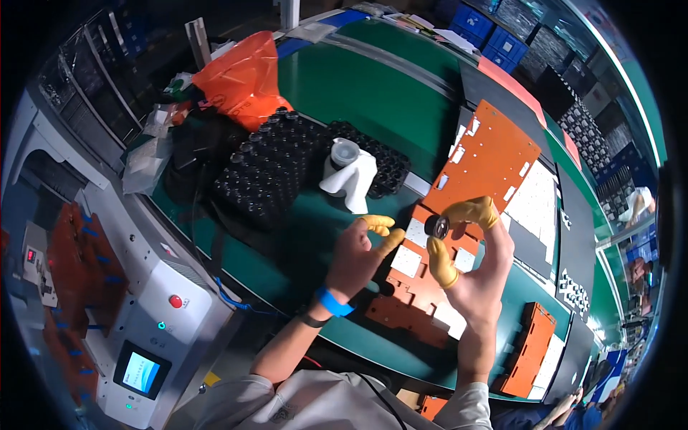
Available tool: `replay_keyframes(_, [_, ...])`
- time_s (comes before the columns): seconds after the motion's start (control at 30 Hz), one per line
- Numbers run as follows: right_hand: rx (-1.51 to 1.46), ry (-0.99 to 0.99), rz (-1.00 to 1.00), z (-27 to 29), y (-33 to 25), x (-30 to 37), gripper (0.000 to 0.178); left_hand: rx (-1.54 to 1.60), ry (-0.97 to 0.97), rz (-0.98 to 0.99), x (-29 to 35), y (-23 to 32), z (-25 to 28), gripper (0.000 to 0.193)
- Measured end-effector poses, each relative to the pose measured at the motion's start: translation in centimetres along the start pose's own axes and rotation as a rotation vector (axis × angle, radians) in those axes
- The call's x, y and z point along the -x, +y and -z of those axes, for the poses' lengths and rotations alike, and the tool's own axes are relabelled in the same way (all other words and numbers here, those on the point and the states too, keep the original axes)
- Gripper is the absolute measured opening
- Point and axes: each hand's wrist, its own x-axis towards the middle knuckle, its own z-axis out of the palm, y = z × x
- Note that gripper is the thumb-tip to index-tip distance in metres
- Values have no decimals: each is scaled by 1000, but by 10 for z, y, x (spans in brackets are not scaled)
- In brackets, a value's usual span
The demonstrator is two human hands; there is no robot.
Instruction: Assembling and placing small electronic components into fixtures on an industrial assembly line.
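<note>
Yellow finger covers sit on the fingers of both my hands. My right hand [473, 261] pinches a small round black lens-like part [436, 226] between thumb and forefinger, above an orange-brown slotted plate [484, 154]. To its left, my left hand [362, 251] holds nothing that I can see, its thumb and bent fingers apart; a blue band circles that wrist. Beyond the left hand, a white cloth [351, 188] lies against a small clear round container [345, 150]. A black tray [269, 165] holds many dark round parts, and a second black tray [393, 166] lies behind the cloth.
An orange plastic bag [247, 79] stands past the trays on the green work surface [344, 79]. A grey machine with a small screen [142, 369] and red button [175, 301] is at left. Another orange-brown plate [529, 351] lies at right; blue crates [505, 46] stand far back.
</note>
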Motion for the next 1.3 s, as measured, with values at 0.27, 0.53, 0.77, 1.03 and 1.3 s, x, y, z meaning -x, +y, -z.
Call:
replay_keyframes(0.27, [-100,-158,-38,14,14,1,27,1374,-316,371,11,61,5,82])
replay_keyframes(0.53, [-225,-362,-189,15,25,1,29,1440,-245,286,20,80,-2,104])
replay_keyframes(0.77, [-356,-476,-296,2,33,1,27,1452,-81,174,26,75,-2,109])
replay_keyframes(1.03, [-538,-534,-224,-10,45,3,29,1428,-23,129,28,79,-5,111])
replay_keyframes(1.3, [-511,-561,-197,-13,49,4,29,1447,-34,107,29,75,-3,111])
